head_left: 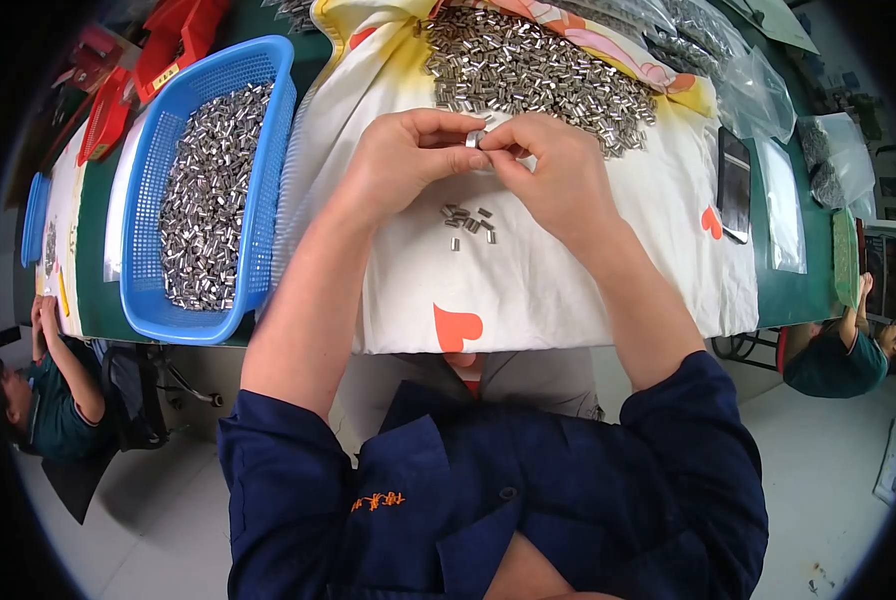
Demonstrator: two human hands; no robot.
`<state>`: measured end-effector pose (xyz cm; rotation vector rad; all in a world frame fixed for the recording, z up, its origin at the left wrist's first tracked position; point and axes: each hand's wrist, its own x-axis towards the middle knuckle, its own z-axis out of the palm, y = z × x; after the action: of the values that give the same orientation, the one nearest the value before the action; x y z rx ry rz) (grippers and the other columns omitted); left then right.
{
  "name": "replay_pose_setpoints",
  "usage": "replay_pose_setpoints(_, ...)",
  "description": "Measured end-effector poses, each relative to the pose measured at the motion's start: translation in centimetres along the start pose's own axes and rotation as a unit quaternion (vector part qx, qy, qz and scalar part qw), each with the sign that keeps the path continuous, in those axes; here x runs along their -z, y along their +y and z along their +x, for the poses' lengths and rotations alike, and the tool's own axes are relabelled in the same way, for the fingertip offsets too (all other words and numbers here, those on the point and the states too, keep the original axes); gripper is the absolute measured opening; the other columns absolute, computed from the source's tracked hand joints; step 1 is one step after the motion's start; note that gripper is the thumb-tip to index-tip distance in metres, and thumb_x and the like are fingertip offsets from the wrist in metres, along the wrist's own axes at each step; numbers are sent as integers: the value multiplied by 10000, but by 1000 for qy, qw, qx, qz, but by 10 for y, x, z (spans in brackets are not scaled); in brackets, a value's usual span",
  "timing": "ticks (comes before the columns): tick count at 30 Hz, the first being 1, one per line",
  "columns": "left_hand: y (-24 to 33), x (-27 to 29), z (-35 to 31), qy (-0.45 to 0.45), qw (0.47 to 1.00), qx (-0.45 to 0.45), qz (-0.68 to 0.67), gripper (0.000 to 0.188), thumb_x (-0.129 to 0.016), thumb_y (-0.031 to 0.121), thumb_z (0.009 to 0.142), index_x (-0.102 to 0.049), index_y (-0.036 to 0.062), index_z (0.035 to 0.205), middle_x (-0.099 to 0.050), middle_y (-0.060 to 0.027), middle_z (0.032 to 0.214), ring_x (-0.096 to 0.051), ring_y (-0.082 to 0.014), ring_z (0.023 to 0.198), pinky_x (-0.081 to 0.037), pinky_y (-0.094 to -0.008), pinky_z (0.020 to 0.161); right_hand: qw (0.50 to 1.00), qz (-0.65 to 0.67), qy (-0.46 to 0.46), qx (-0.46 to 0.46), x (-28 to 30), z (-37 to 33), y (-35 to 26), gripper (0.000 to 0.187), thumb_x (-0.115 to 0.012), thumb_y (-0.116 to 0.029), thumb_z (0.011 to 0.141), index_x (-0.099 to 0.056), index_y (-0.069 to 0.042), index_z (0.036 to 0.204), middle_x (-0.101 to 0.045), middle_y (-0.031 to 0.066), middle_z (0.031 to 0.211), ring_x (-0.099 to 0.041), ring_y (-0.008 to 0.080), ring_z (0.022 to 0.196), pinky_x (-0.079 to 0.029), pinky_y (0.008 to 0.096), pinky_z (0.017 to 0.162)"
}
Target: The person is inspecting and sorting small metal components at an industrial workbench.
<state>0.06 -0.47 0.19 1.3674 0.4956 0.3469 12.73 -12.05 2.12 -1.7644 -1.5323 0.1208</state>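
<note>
Over the middle of the cloth, my left hand (408, 155) and my right hand (548, 165) meet at the fingertips. Between them is a small shiny metal sleeve (474, 139), pinched by the left thumb and index finger. The right thumb and fingers are closed at its other side; whether they grip the same piece or another is too small to tell. Just below the hands lies a little group of metal sleeves (468, 220) on the white cloth (398, 290). Beyond the hands spreads a large heap of the same sleeves (538, 75).
To the left stands a blue plastic basket (140, 220) filled with metal pieces. Red bins (173, 50) are behind it. On the right lie a phone (735, 185), a clear bag (783, 205) and bags of parts (828, 165). Two people sit at either side.
</note>
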Motion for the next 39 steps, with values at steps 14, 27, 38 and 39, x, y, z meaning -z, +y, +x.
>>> replay_pose_setpoints(14, 0, -2, -3, -76, 995, 53, 35, 319, -682, 26, 704, -582, -26, 1003, -605, -33, 839, -565, -76, 758, -466, -198, 675, 999, -25, -10, -31, -7, 11, 34, 129, -593, -131, 728, -630, -61, 829, -601, 82, 758, -569, 215, 718, -450, 315, 650)
replay_pose_setpoints(27, 0, 4, 0, -7, 999, -2, -32, 304, -638, 29, 739, -565, -20, 1029, -631, -71, 846, -588, -100, 782, -456, -201, 717, 980, 170, -25, -106, 6, 5, 6, 86, -586, -89, 737, -613, -28, 791, -619, 72, 783, -581, 173, 681, -455, 258, 618)
replay_pose_setpoints(38, -2, 2, 0, 1, 1000, 10, -10, 324, -644, 10, 729, -561, -32, 1039, -624, -81, 870, -589, -109, 774, -466, -205, 717, 999, 27, 28, 7, -6, -1, 1, 35, -586, -67, 694, -587, -36, 710, -578, 76, 679, -562, 229, 645, -449, 314, 579)
replay_pose_setpoints(39, -2, 2, 0, 13, 1000, -3, -5, 314, -648, 27, 731, -565, -39, 1027, -633, -84, 843, -595, -106, 753, -465, -194, 687, 999, 16, 39, 18, -8, -1, 2, 26, -581, -62, 689, -580, -38, 698, -569, 79, 661, -557, 243, 641, -446, 326, 573)
